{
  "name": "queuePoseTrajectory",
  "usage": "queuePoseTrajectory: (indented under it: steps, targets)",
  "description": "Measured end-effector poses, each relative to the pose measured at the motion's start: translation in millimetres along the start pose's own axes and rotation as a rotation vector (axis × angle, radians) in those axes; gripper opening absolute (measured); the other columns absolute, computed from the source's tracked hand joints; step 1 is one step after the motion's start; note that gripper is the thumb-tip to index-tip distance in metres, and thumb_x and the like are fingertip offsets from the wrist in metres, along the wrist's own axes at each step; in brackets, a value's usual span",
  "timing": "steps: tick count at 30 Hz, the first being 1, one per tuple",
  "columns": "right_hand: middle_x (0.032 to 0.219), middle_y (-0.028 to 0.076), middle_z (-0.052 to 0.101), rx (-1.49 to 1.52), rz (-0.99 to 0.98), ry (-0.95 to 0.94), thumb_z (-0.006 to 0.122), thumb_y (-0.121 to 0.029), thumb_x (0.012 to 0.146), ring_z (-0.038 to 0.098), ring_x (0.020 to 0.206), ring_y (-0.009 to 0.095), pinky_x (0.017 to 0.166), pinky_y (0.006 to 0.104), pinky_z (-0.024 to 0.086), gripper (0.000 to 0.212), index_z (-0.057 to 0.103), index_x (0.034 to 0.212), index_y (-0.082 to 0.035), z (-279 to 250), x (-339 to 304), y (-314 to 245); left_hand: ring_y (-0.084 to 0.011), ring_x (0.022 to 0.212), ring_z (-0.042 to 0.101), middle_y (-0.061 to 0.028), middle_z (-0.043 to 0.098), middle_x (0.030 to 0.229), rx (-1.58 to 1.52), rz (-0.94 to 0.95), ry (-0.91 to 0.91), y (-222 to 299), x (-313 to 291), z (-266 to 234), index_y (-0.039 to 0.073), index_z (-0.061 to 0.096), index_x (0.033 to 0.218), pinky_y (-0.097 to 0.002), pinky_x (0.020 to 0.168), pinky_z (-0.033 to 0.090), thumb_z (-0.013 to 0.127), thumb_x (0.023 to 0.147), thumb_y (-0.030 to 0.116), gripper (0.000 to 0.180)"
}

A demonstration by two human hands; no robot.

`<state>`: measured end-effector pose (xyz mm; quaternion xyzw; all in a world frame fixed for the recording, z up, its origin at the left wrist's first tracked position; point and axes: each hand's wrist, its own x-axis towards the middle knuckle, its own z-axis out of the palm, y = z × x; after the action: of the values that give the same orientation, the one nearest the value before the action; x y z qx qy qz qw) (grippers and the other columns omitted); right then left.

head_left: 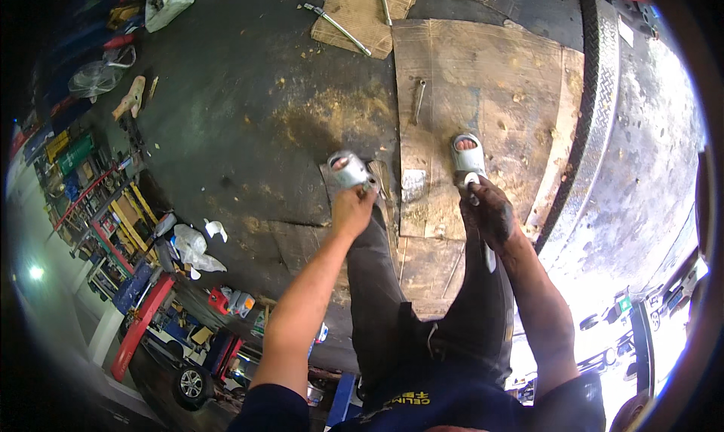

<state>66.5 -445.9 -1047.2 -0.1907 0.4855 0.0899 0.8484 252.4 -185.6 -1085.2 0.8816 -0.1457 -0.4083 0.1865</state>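
Observation:
My left hand [353, 212] is closed in a pinch over my left foot. At its fingertips is a small dark metallic piece [371, 183], too small to name. My right hand [494, 215], darkened with grime, is closed in front of my right shin. It grips a shiny metal piece [472, 180] with a pale rounded end, just below my right slipper [468, 154]; the fingers hide much of it. On the cardboard [490, 74] beyond my feet lies a combination wrench [419, 102]. Farther off, a ratchet-like bar [338, 29] rests across another cardboard piece.
A long metal rod [384, 1] lies at the far edge. Along the right runs a raised tread-plate strip [596, 93]. Tool racks [124, 213], white plastic bags [196, 247], a red jug [219, 300] and a wheel [193, 385] stand to the left.

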Motion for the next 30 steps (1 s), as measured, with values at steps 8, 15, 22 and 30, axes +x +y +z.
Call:
queuePoseTrajectory:
  steps: [8,15,22,30]
  targets:
    - [0.084,-0.002,0.060,0.378,0.027,0.178,0.065,-0.037,0.100,0.054,0.067,0.009,0.051,0.0218,0.038,0.032,0.061,0.121,-0.013,-8.6,138.4,66.2,-0.0376,0.097,0.073,-0.0159,0.076,0.104,0.643,0.077,-0.030,-32.3,347.2,22.2,0.013,0.074,0.114,-0.0493,0.085,0.058,0.070,0.091,0.036,0.033]
    - [0.083,-0.001,0.059,0.299,0.193,0.225,0.066,-0.035,0.101,0.050,0.066,0.007,0.056,0.0216,0.036,0.039,0.064,0.127,-0.006,17.5,185.5,112.4,-0.0302,0.092,0.074,-0.0128,0.076,0.097,1.200,0.502,0.003,-62.6,522.7,56.5,0.009,0.069,0.116,-0.0473,0.082,0.055,0.056,0.099,0.010,0.022]
    - [0.090,-0.001,0.062,-0.009,0.104,0.088,0.063,-0.039,0.103,0.051,0.071,0.005,0.058,0.0219,0.039,0.046,0.062,0.134,-0.005,22.7,185.9,98.2,-0.0211,0.119,0.060,-0.0074,0.065,0.117,1.313,0.751,-0.127,-52.5,525.0,42.3,0.014,0.074,0.111,-0.0410,0.096,0.048,0.063,0.095,0.020,0.020]
    - [0.082,-0.001,0.056,0.121,-0.046,0.156,0.054,-0.041,0.108,0.048,0.063,0.008,0.054,0.0225,0.035,0.043,0.060,0.131,-0.005,53.8,119.5,59.4,-0.0246,0.104,0.060,-0.0103,0.062,0.103,0.906,0.855,-0.364,14.0,329.9,-59.9,0.005,0.070,0.092,-0.0392,0.090,0.053,0.082,0.072,0.030,0.034]
